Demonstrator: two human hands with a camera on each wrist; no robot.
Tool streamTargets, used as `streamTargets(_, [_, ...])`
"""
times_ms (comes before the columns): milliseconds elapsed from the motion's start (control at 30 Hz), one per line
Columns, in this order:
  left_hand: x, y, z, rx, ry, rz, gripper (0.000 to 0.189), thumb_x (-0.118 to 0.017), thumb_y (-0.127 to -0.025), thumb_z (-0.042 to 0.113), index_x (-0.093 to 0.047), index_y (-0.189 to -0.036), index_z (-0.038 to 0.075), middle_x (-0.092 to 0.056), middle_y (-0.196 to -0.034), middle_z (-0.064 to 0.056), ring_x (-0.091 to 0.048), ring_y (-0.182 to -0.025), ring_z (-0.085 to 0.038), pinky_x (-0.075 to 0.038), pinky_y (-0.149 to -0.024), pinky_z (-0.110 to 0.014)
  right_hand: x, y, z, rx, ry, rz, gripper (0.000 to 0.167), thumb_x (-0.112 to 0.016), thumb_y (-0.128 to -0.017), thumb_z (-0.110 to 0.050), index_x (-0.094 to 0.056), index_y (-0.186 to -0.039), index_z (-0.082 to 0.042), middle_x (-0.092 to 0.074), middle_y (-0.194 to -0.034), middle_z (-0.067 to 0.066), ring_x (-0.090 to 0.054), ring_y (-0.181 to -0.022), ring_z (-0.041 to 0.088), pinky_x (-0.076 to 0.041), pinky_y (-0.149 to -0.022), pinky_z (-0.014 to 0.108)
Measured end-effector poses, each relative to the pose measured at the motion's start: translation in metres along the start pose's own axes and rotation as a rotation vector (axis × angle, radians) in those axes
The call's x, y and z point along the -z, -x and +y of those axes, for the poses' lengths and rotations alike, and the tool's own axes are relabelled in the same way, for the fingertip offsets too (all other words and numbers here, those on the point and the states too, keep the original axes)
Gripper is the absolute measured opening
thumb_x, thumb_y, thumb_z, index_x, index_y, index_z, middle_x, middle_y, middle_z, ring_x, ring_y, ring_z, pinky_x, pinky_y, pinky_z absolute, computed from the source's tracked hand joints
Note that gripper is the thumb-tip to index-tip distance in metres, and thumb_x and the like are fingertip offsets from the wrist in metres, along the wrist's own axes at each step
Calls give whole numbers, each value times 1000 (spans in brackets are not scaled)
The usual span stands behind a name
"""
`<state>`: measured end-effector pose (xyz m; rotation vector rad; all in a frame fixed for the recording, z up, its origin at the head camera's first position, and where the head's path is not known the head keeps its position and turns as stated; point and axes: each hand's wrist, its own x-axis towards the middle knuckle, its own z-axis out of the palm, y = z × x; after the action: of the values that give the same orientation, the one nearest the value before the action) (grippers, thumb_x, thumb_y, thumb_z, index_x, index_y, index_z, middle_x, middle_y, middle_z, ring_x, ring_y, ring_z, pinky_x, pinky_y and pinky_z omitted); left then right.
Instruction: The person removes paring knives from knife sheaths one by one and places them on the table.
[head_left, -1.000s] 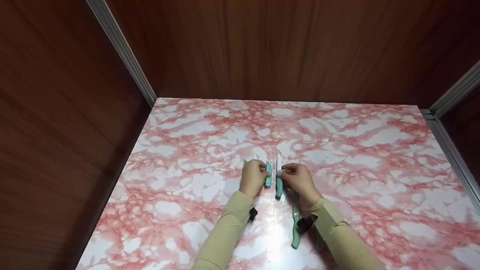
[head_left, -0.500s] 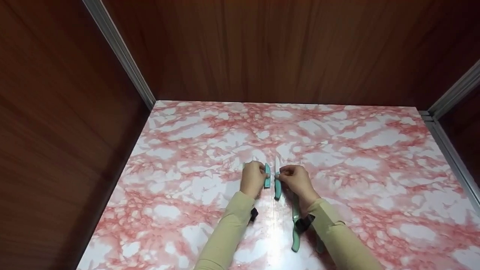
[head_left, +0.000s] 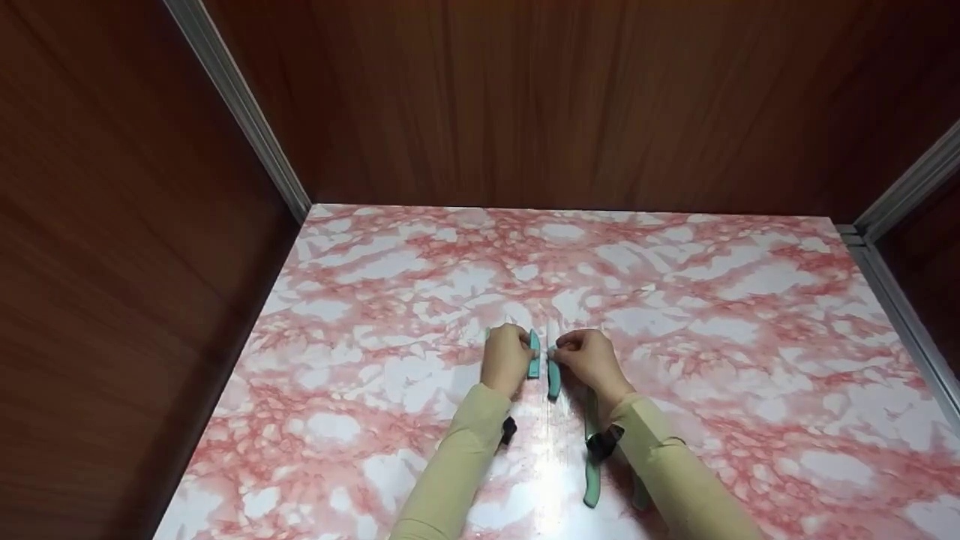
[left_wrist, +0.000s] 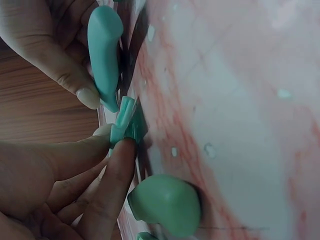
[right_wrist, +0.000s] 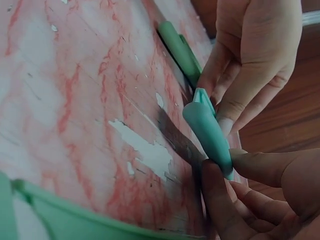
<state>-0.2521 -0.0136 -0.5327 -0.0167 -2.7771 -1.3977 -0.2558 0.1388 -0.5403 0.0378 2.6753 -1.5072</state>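
My left hand (head_left: 507, 360) pinches a teal knife sheath (head_left: 534, 363) between thumb and fingers above the table. Just right of it, my right hand (head_left: 595, 364) pinches a small teal-handled knife (head_left: 553, 381) near the front of its handle. A narrow gap separates knife and sheath in the head view, and the blade barely shows there. The left wrist view has the open end of the sheath (left_wrist: 123, 120) close to the knife handle (left_wrist: 106, 55). From the right wrist, the handle (right_wrist: 210, 137) partly covers the sheath (right_wrist: 201, 97).
A green-handled knife (head_left: 592, 480) lies under my right wrist, with another green handle (head_left: 640, 495) half hidden by the sleeve. Beside my left hand lies another green handle (right_wrist: 179, 52). Wooden panels (head_left: 525, 105) border the red-and-white marbled table (head_left: 360, 300).
The right hand and its knife have shifted slightly left, toward the sheath. The knife's blade shows less than before. My left hand keeps its grip on the sheath, nearly still.
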Motion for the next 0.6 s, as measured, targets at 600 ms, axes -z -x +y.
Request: streamTargets(600, [-1, 0, 0, -40, -104, 37, 8, -73, -77, -2, -69, -73, 4, -56, -57, 4, -53, -56, -13, -51, -69, -31, -2, 0, -2, 20, 38, 26, 15, -75, -77, -5, -70, -88, 5, -64, -71, 7, -60, -59, 16, -51, -56, 29])
